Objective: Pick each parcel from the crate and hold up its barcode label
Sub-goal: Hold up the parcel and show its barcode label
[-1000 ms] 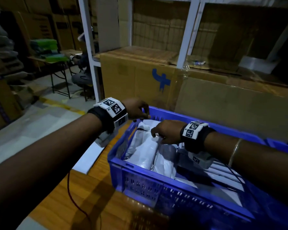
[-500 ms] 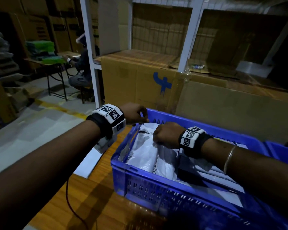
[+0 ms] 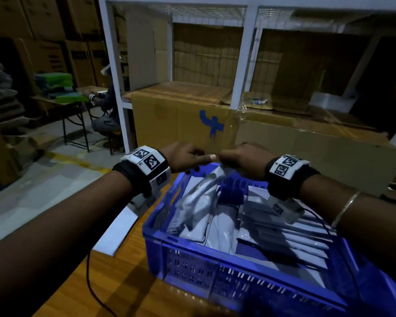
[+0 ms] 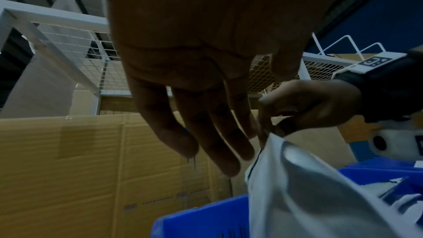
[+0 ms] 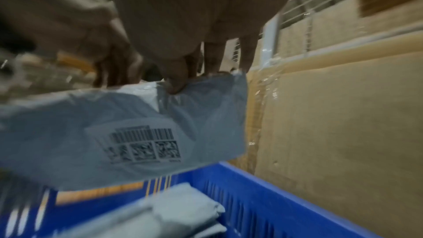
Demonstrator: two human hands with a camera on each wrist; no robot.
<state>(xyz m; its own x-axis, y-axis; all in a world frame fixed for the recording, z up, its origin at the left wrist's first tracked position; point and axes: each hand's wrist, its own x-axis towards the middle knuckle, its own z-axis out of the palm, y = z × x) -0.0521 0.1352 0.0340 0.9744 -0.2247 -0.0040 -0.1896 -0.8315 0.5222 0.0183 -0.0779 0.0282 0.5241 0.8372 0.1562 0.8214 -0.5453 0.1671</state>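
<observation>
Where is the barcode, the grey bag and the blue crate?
Black barcode label [image 5: 146, 141]: right wrist view, middle of the bars.
Grey plastic parcel bag [image 5: 201, 113]: right wrist view, plain upper right part.
Blue plastic crate [image 3: 217, 268]: head view, near wall.

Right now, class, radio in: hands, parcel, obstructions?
Right hand pinches grey parcel by its top edge; left hand at same edge. Parcel lifted above blue crate, barcode label showing. Nothing blocking.

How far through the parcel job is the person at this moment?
Done: nothing visibly set aside. In hand: the right hand pinches the top edge of a grey parcel lifted above the blue crate; the left hand meets it at that edge. Its barcode label shows in the right wrist view. Left: several parcels remain in the crate.
</observation>
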